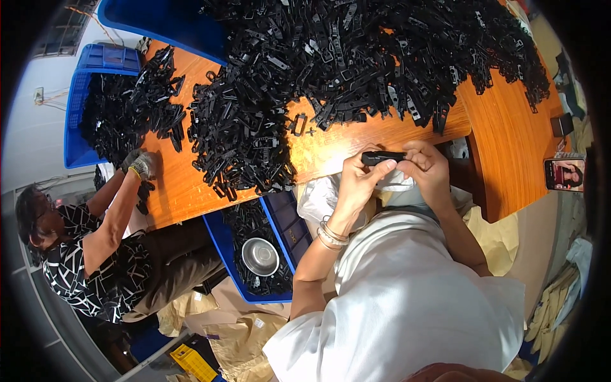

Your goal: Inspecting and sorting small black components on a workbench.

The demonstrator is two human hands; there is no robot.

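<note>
Between both my hands, just over the table's near edge, is a slim black plastic part. My left hand grips its left end, thumb pressed along its lower side. At its right end, the fingers of my right hand are pinched on it. Bracelets circle my left wrist. Ahead of my hands, a large heap of similar black plastic parts covers the far side of the wooden table. A single frame-shaped part lies near the heap's edge.
A co-worker in grey gloves handles parts at the left, beside a blue crate. Below the table, another blue crate holds black parts and a metal bowl. A phone stands at the far right. Brown paper bags lie below.
</note>
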